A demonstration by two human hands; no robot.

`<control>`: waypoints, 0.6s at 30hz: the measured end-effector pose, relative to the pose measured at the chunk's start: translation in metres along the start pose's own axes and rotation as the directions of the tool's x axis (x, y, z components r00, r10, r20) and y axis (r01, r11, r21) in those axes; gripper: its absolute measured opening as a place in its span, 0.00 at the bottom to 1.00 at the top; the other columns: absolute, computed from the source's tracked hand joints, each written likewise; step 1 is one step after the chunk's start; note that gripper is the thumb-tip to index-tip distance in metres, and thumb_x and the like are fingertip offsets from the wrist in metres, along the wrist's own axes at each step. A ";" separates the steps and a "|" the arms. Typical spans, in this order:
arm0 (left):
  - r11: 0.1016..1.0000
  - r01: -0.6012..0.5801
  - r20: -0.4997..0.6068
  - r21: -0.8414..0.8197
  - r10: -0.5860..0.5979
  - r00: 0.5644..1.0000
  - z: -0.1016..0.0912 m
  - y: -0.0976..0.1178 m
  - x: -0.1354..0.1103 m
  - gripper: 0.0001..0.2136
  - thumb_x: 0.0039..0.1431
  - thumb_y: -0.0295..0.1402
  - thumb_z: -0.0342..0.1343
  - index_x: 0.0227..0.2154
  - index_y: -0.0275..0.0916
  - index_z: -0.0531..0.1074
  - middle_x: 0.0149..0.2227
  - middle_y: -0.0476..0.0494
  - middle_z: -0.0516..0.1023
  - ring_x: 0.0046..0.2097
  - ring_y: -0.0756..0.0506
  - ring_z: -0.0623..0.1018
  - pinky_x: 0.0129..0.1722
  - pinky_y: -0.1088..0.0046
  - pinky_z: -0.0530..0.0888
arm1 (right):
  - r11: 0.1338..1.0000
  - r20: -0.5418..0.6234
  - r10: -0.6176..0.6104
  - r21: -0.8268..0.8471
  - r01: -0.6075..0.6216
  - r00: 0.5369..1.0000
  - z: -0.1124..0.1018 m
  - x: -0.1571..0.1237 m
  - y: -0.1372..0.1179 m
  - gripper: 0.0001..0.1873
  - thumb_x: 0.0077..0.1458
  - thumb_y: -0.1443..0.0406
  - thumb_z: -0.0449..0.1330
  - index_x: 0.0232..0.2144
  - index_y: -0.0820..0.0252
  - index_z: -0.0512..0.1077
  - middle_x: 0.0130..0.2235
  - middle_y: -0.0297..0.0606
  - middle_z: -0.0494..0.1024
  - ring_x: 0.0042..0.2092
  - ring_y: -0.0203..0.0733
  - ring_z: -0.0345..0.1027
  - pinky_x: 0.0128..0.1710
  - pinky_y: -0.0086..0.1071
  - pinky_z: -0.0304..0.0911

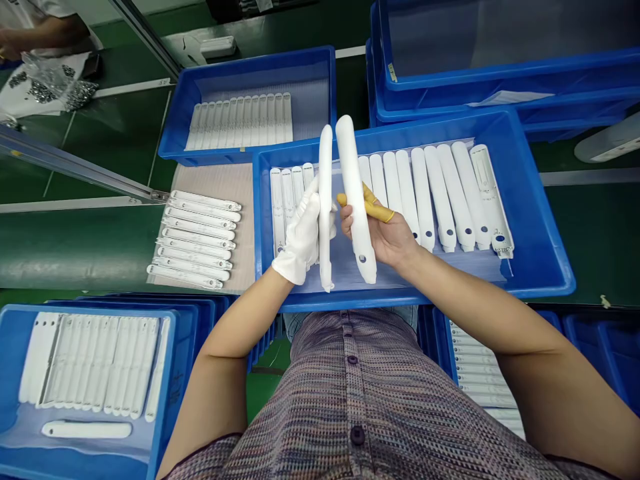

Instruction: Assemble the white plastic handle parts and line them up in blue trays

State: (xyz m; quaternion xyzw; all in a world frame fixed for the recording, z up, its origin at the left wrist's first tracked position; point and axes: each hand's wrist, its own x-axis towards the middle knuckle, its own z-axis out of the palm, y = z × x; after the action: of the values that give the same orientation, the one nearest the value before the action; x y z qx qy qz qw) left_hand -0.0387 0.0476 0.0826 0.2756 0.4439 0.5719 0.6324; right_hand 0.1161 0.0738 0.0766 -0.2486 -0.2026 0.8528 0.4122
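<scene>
Two bare forearms (235, 327) angle inward, the left hand (300, 233) closed upright in a white fabric glove. Just right of it, the right hand (385, 233) turns palm-up, its curled fingers (375, 205) sheathed in yellow rubber cots.

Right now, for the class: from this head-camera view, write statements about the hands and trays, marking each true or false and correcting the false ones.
1. The left hand wears a white glove. True.
2. The right hand wears a white glove too. False: it is bare except for yellow finger cots.
3. Each hand holds a white moulded bar. True.
4. The blue tray under the hands holds no parts. False: a row of white bars lies in it.
5. More white bars lie on a beige sheet beside that tray. True.
</scene>
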 end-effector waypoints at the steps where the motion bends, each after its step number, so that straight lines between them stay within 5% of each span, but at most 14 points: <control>1: 0.999 -0.002 0.028 -0.053 0.004 1.000 -0.002 0.001 0.001 0.13 0.75 0.39 0.49 0.55 0.44 0.73 0.31 0.49 0.72 0.23 0.53 0.65 0.19 0.82 0.69 | 1.000 -0.011 -0.001 0.005 0.001 1.000 -0.001 0.000 -0.001 0.16 0.60 0.69 0.59 0.48 0.47 0.71 0.46 0.30 0.81 0.40 0.34 0.76 0.41 0.32 0.79; 5: 0.979 0.068 0.139 -0.194 -0.041 0.990 -0.008 0.008 0.000 0.12 0.70 0.35 0.57 0.53 0.43 0.74 0.30 0.51 0.70 0.22 0.56 0.64 0.18 0.85 0.65 | 1.000 -0.023 0.007 -0.026 -0.008 1.000 -0.005 0.000 -0.002 0.10 0.65 0.62 0.59 0.48 0.48 0.71 0.46 0.32 0.80 0.39 0.35 0.75 0.39 0.32 0.79; 8: 0.973 0.112 0.272 -0.202 -0.054 0.961 -0.012 0.011 -0.002 0.21 0.64 0.32 0.60 0.60 0.43 0.71 0.28 0.54 0.69 0.20 0.57 0.60 0.15 0.85 0.61 | 1.000 0.000 0.024 0.005 -0.024 1.000 -0.008 0.000 -0.002 0.10 0.65 0.59 0.61 0.47 0.49 0.71 0.45 0.33 0.81 0.38 0.34 0.74 0.38 0.29 0.78; 13: 0.983 0.136 0.467 -0.123 -0.063 0.882 -0.016 0.007 -0.001 0.35 0.58 0.43 0.64 0.67 0.41 0.64 0.26 0.54 0.71 0.16 0.55 0.63 0.14 0.78 0.63 | 0.999 -0.006 0.019 0.045 -0.019 1.000 -0.009 0.000 -0.004 0.10 0.62 0.62 0.62 0.47 0.49 0.71 0.44 0.33 0.80 0.36 0.33 0.73 0.36 0.27 0.76; 18: 0.995 -0.012 0.385 0.103 -0.028 0.923 -0.021 0.004 0.006 0.30 0.63 0.51 0.56 0.62 0.40 0.71 0.25 0.50 0.72 0.23 0.49 0.72 0.25 0.71 0.75 | 0.997 -0.057 -0.057 -0.060 0.053 0.997 -0.009 0.002 -0.010 0.10 0.61 0.59 0.61 0.46 0.48 0.72 0.44 0.34 0.81 0.38 0.38 0.74 0.37 0.36 0.77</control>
State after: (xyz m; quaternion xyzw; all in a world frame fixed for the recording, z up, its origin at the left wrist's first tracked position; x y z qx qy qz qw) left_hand -0.0597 0.0507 0.0747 0.4130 0.3409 0.4802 0.6946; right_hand 0.1263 0.0818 0.0746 -0.2801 -0.2221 0.8271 0.4338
